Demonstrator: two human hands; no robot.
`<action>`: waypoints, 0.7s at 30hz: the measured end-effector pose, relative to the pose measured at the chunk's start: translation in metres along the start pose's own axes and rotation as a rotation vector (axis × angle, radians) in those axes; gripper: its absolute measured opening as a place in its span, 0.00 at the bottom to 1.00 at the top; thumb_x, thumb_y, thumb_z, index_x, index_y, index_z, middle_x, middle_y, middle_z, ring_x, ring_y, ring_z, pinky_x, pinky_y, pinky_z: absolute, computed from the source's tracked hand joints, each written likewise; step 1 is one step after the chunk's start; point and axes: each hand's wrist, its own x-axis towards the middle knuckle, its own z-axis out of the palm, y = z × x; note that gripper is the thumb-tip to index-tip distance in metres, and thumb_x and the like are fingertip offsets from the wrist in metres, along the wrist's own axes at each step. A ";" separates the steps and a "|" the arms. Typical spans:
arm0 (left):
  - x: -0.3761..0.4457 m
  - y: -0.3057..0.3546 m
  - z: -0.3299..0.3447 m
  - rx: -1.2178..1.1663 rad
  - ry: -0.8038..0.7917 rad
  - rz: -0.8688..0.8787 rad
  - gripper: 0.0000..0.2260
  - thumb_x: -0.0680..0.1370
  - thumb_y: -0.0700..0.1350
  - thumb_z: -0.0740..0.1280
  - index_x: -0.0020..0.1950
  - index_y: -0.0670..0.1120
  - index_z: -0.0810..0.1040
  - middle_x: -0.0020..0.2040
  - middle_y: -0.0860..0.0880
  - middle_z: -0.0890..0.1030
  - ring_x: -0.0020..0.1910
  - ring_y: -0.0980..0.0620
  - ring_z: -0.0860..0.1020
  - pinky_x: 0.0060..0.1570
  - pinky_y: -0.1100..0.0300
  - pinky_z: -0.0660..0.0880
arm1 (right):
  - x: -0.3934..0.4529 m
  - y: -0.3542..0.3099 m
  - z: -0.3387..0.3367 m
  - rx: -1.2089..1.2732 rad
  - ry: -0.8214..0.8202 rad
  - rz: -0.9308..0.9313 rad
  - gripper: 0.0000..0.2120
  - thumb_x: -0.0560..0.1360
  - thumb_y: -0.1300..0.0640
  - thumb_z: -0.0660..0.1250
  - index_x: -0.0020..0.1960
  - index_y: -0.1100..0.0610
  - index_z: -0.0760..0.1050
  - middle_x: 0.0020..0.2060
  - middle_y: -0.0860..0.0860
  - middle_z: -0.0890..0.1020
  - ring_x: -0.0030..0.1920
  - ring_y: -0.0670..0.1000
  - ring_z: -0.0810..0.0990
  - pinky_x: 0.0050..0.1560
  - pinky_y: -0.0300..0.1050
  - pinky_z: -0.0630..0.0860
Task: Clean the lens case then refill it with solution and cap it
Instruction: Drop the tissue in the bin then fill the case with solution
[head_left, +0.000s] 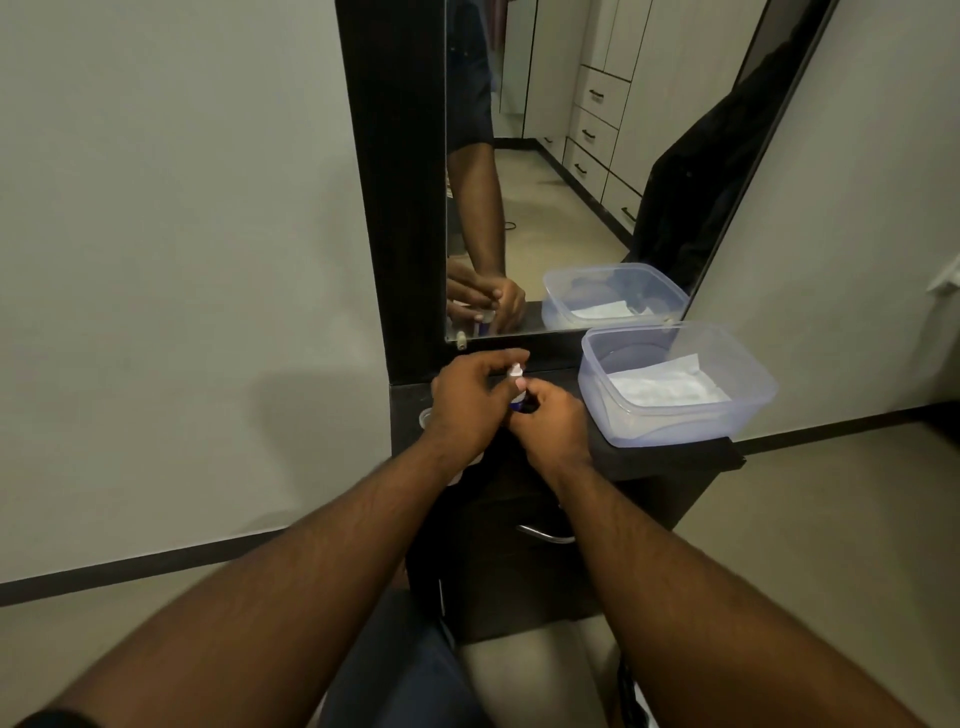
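Two hands meet over the dark tabletop (670, 457), and between them I see the solution bottle (516, 387). My right hand (553, 423) has its grip curled tight round the lower body of the bottle, thumb pressed near the neck. My left hand (470, 400) arches over from the other side, fingers bent toward the white nozzle at the top; whether its grip actually pinches the tip I cannot tell, since the fingers hide the contact.

Just left of the left grip, partly under the wrist, a small round translucent piece (426, 415) shows on the tabletop; I take it for part of the lens case, but most of it is covered. Near the right grip, on its right, stands a clear plastic tub (748, 410) with rounded corners, a folded white tissue (670, 387) lying flat inside it. Beyond both grips rises a mirror (571, 156) in a black frame, doubling the hands and the tub. The bottle is small, white on top with a blue band lower down. Below the tabletop a curved metal drawer handle (545, 535) catches light.
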 end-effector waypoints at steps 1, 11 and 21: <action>0.002 0.000 0.002 0.038 0.036 0.009 0.15 0.74 0.40 0.71 0.60 0.49 0.80 0.57 0.51 0.82 0.58 0.56 0.78 0.63 0.50 0.74 | 0.000 0.000 0.000 -0.004 -0.003 0.006 0.13 0.73 0.60 0.70 0.57 0.52 0.78 0.49 0.48 0.83 0.49 0.47 0.80 0.55 0.50 0.79; 0.024 0.005 -0.019 0.061 0.180 -0.011 0.08 0.71 0.39 0.74 0.49 0.46 0.81 0.42 0.54 0.79 0.41 0.60 0.77 0.42 0.70 0.73 | 0.001 0.003 0.002 0.079 0.092 -0.018 0.21 0.67 0.53 0.76 0.59 0.54 0.78 0.53 0.48 0.83 0.52 0.46 0.79 0.56 0.43 0.76; 0.030 -0.032 -0.026 0.399 -0.027 -0.184 0.07 0.71 0.40 0.74 0.47 0.47 0.81 0.45 0.48 0.82 0.46 0.50 0.80 0.48 0.53 0.78 | 0.006 0.007 0.004 0.107 0.148 0.001 0.26 0.68 0.52 0.76 0.64 0.56 0.75 0.58 0.51 0.81 0.59 0.50 0.77 0.60 0.47 0.75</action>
